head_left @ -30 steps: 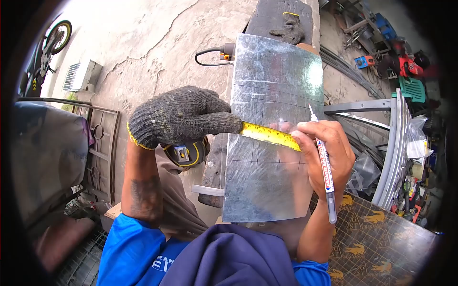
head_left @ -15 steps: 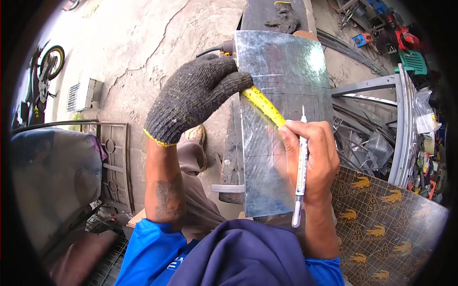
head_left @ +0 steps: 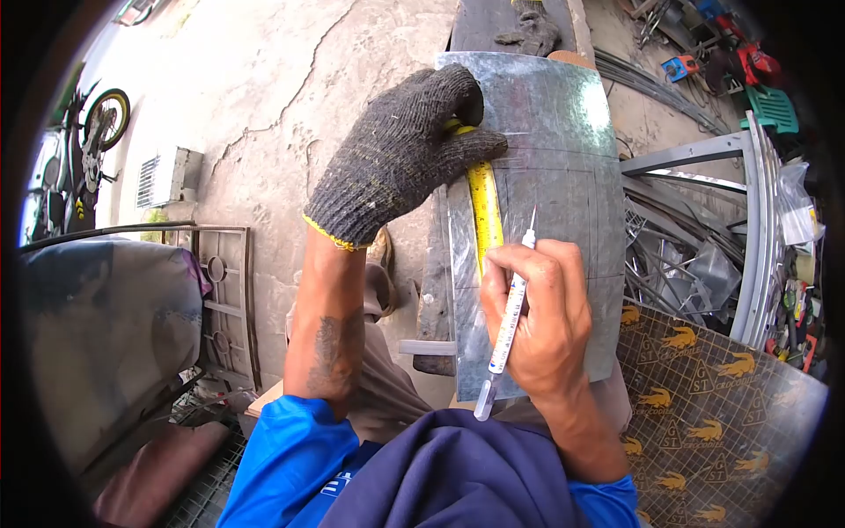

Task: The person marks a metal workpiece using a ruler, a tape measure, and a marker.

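- And the tape measure (head_left: 486, 207) has swung round! Half a second ago it slanted across the metal sheet (head_left: 563, 194); now it runs nearly lengthwise near the sheet's left edge, and the gloved left hand (head_left: 409, 150) is closer to the sheet's far end.
- The sheet itself: pencil-thin lines cross it, its lower middle covered by the right hand (head_left: 546, 308).
- Left hand, over the sheet's far left edge: curled around the tape, thumb laid across it, wrist reaching up and inward; the tape's case can't be made out.
- Right hand, bare, over the sheet's near half: fingers bent, gripping the marker (head_left: 506, 330); its hold on the tape's near end is hard to read.
- Marker: tip towards the sheet's far end, barrel partly hidden by fingers.
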A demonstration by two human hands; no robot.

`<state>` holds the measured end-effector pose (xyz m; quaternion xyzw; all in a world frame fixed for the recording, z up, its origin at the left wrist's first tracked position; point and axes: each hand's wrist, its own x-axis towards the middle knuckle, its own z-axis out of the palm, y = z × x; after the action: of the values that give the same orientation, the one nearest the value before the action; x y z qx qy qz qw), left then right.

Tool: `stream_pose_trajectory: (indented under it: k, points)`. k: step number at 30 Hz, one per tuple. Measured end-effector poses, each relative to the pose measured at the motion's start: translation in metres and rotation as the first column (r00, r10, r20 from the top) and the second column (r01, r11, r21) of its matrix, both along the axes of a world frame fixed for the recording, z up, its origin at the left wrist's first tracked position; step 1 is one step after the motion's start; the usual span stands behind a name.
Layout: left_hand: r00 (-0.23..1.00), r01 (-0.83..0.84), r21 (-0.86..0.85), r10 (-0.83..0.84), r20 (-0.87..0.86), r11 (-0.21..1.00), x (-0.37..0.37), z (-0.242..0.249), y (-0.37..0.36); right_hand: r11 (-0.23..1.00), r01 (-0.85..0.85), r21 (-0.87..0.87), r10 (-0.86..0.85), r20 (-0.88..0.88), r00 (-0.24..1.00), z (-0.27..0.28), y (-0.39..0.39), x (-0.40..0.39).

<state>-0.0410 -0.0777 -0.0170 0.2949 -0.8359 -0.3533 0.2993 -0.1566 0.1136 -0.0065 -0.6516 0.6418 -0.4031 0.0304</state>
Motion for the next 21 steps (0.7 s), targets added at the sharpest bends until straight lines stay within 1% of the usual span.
stream_pose_trajectory:
  k: [1,2,4,6,7,8,9,11,15,17,21]
  points:
    - [1.0,0.001,0.003,-0.001,0.012,1.0,-0.001,-0.001,-0.001,0.999,0.03,-0.03,-0.03,0.01,0.999,-0.001,-0.001,0.0]
    - [1.0,-0.013,-0.092,0.014,0.017,0.996,-0.002,0.0,0.0,0.999,0.027,-0.025,-0.027,0.007,1.0,-0.001,-0.001,-0.001]
    - [1.0,-0.02,-0.084,0.021,0.013,0.996,-0.003,-0.001,0.001,0.997,-0.071,-0.01,0.071,0.003,0.997,-0.001,0.0,-0.002]
    - [1.0,-0.023,-0.079,0.025,0.015,0.997,-0.002,-0.002,0.003,0.997,-0.076,0.022,0.076,0.01,0.997,0.0,0.0,-0.002]
    - [1.0,-0.013,0.007,0.013,0.016,1.0,-0.001,-0.002,0.003,0.996,-0.074,0.049,0.073,0.015,0.997,0.0,0.0,-0.001]
    - [1.0,-0.002,0.092,0.001,0.016,0.996,0.0,-0.002,0.002,0.998,-0.065,0.028,0.064,0.028,0.998,-0.001,-0.002,-0.001]
    - [1.0,0.0,0.093,-0.002,0.016,0.996,0.001,-0.001,0.001,0.998,-0.062,0.028,0.062,0.028,0.998,-0.001,-0.002,-0.001]
    - [0.995,0.097,0.027,-0.097,0.004,0.995,0.006,0.001,-0.002,0.998,-0.054,0.034,0.053,0.021,0.998,0.0,-0.003,-0.001]
    - [0.99,0.136,0.079,-0.133,-0.041,0.988,0.012,0.005,-0.001,0.998,-0.043,0.038,0.043,0.007,0.999,0.0,-0.004,0.001]
    - [0.983,0.182,-0.019,-0.182,0.005,0.983,0.011,0.003,-0.004,0.998,-0.038,0.054,0.038,-0.011,0.999,0.001,-0.004,0.001]
    - [0.989,0.147,-0.054,-0.145,0.039,0.988,0.007,0.001,-0.002,0.998,-0.035,0.061,0.036,-0.026,0.999,0.003,-0.003,0.001]
